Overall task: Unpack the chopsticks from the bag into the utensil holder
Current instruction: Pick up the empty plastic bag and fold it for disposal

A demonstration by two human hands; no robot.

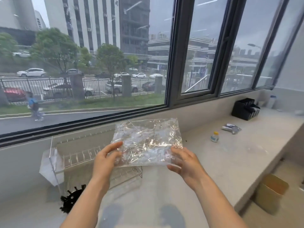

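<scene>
Chopsticks do not show inside the clear plastic bag [148,142], which looks crinkly and shiny, so I cannot tell if any are left in it. Some dark sticks [72,199] poke up at the near left, low beside the left arm. They may be the chopsticks standing in the utensil holder, but the holder itself is hard to make out.

Both hands hold the bag up in the air, over the counter [230,153] and in front of the window [98,63]. It lies almost flat, with its long side going left to right. The left hand [105,160] pinches the near left corner, thumb on top and fingers curled under. The right hand [185,163] grips the near right corner the same way. Each hand is clamped on the bag.

A wire dish rack [79,155] sits under and behind the bag, on the left. Far off to the right are a black box [245,109], a small bottle with a yellow cap [214,136] and a crumpled silver wrapper [231,128].

The dark sticks are down, near and to the left of the bag. The left hand is the nearer one to them. My guess is the bag is empty and the job is nearly done. If sticks are still inside, the bag would need to tip down toward that near left spot.
</scene>
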